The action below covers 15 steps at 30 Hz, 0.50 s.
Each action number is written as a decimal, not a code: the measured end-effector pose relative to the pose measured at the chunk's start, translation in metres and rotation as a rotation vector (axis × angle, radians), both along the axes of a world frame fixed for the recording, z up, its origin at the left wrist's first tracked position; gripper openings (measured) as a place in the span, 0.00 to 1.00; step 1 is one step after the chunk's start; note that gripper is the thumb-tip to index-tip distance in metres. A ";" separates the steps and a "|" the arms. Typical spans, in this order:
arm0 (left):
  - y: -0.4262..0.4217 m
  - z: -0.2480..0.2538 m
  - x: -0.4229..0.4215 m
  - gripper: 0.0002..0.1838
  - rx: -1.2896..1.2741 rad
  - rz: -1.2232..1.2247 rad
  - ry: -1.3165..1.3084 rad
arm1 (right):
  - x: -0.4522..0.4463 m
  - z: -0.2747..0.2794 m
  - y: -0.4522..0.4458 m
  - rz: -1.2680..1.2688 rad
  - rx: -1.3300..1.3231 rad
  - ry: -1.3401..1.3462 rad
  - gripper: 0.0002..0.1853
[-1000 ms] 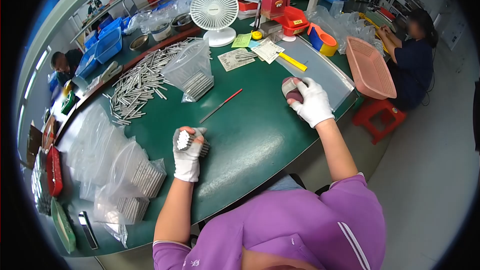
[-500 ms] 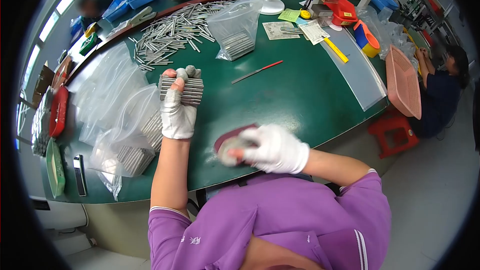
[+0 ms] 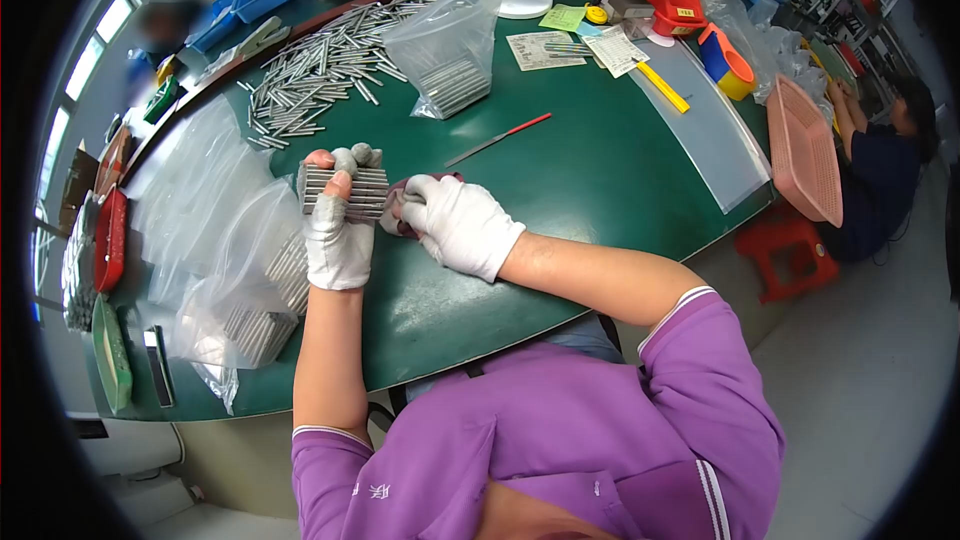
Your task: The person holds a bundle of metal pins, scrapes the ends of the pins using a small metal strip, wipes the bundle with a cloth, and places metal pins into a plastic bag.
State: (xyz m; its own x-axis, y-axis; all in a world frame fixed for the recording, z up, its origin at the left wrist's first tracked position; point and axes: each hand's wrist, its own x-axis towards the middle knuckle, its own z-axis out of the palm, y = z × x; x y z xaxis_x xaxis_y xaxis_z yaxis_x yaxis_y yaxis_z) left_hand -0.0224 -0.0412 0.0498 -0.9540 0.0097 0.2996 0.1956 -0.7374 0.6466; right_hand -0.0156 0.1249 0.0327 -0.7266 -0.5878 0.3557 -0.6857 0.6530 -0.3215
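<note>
I'm clasping the bundled rods (image 3: 352, 195) in my left grip (image 3: 338, 240), holding them crosswise above the tabletop (image 3: 590, 175). My right grip (image 3: 455, 225) is gripping the maroon pad (image 3: 396, 188) by their ends; I'm not managing to tell whether pad and metal are touching. Good work, I'm judging, is calling for firm, even squeezing and square pad contact.

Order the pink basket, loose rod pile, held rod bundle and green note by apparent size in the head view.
1. Loose rod pile
2. Pink basket
3. Held rod bundle, partly hidden by the left hand
4. Green note
</note>
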 end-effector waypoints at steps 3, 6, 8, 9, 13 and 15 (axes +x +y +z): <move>0.004 -0.007 -0.001 0.17 -0.056 0.010 -0.022 | -0.005 -0.002 0.025 -0.074 -0.009 0.053 0.14; 0.012 -0.007 0.002 0.16 -0.153 0.014 -0.010 | 0.003 0.000 0.067 -0.177 0.005 0.070 0.15; 0.016 -0.011 0.004 0.16 -0.304 0.015 -0.007 | 0.010 0.002 0.099 -0.296 0.001 0.069 0.15; 0.020 -0.011 0.007 0.17 -0.380 0.019 -0.001 | 0.014 0.002 0.113 -0.351 -0.002 0.064 0.15; 0.038 -0.023 0.016 0.17 -0.546 -0.068 0.026 | 0.028 0.002 0.151 -0.399 -0.051 0.057 0.15; 0.043 -0.023 0.025 0.16 -0.642 -0.141 0.006 | 0.034 0.004 0.156 -0.379 -0.050 0.073 0.15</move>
